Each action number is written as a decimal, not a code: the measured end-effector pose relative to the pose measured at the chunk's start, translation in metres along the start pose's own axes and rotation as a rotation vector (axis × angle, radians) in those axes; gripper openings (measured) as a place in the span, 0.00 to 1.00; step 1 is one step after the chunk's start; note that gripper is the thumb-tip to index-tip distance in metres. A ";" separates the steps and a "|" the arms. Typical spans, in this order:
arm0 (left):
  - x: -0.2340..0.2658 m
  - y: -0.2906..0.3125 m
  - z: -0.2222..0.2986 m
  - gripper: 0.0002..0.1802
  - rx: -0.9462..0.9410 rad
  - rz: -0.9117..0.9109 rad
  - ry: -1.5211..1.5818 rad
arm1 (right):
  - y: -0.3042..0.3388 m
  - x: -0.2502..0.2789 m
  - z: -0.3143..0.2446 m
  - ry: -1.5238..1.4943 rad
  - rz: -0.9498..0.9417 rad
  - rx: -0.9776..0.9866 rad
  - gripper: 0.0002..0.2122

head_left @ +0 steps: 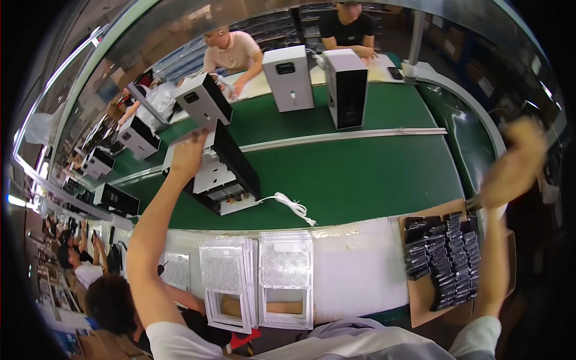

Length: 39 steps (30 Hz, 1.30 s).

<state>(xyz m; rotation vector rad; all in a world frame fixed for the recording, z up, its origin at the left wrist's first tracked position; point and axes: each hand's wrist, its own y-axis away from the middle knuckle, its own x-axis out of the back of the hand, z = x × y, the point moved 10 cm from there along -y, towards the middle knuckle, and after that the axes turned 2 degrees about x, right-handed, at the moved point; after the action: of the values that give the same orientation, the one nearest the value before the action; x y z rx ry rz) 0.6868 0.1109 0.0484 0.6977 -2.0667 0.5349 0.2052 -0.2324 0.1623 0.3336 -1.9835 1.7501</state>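
Observation:
My left hand (188,155) is closed on the upper edge of an open white-and-black appliance housing (239,165), which stands tilted on the green conveyor belt (354,171). Its open side shows a white inner panel and some small parts near the bottom. A white power cord (290,203) runs out of it and ends in a plug on the belt. Off to the right, my right hand (516,165) is raised and smeared by motion, so its fingers cannot be made out. Below that hand lies a cardboard tray (425,294) of small black parts (445,258) in rows.
Two stacks of white patterned panels (227,276) (286,270) lie on the white worktop (354,264). Several white-and-black units (289,81) stand along the far belt lane, past a metal divider rail (342,137). People (234,57) sit opposite; another person (111,303) is at my left.

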 end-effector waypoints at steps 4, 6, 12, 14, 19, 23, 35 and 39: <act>0.137 -0.016 0.096 0.46 -0.104 0.219 0.182 | 0.244 -0.100 0.013 -0.927 -0.772 -1.106 0.26; 0.201 -0.006 0.125 0.44 -0.170 0.346 0.324 | 0.360 -0.134 -0.022 -1.430 -0.744 -1.589 0.41; 0.329 0.020 0.226 0.35 -0.354 0.321 0.462 | 0.357 -0.126 -0.005 -2.055 0.043 -2.007 0.59; 0.342 0.024 0.265 0.31 -0.465 0.197 0.547 | 0.349 -0.102 0.050 -1.935 0.326 -1.847 0.43; 0.316 0.025 0.380 0.30 -0.693 -0.022 0.754 | 0.347 -0.006 0.101 -1.155 -0.103 -1.559 0.15; 0.249 0.033 0.500 0.27 -0.931 -0.190 0.810 | 0.370 0.021 0.082 -0.959 -0.348 -1.205 0.19; 0.074 0.041 0.600 0.27 -0.582 -0.486 0.828 | 0.465 0.013 0.062 -0.335 -0.507 -1.083 0.21; 0.106 0.088 0.515 0.27 -0.414 0.039 1.215 | 0.484 0.002 0.054 -0.500 -0.690 -1.071 0.21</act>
<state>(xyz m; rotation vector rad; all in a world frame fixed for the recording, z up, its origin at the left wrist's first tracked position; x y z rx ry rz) 0.2720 -0.1612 -0.1471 0.0086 -0.9744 0.3731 -0.0369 -0.2097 -0.2597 0.9533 -2.3916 0.0908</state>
